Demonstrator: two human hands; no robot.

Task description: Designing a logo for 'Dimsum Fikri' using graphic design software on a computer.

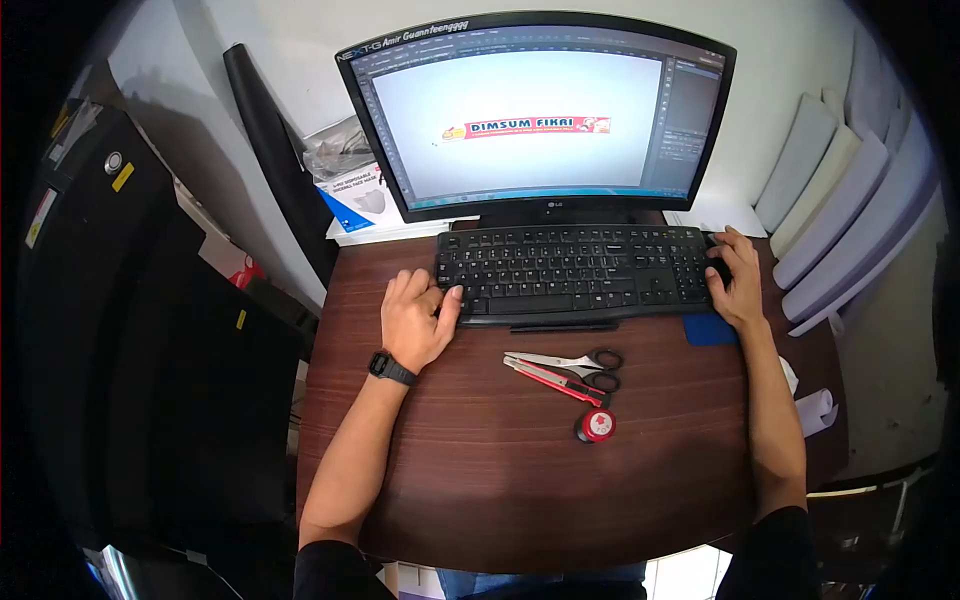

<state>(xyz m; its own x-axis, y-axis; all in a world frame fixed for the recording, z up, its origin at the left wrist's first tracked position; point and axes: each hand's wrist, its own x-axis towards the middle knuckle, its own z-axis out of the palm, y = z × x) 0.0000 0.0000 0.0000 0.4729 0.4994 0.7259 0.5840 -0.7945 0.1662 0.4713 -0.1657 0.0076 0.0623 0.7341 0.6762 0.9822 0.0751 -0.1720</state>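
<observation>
My left hand, with a black digital watch on its wrist, rests at the left end of a black keyboard. Its thumb lies on the lower left keys, the fingers are loosely bent, and nothing is held. At the keyboard's right end my right hand is wrapped round a dark computer mouse, mostly hidden under the palm and fingers. A blue mouse pad shows below it. Behind the keyboard a monitor displays a red and blue banner design on a white canvas.
On the brown desk lie scissors, a red utility knife and a round red-and-black stamp. A mask box stands left of the monitor. White rolls lean at right; a large black machine stands left.
</observation>
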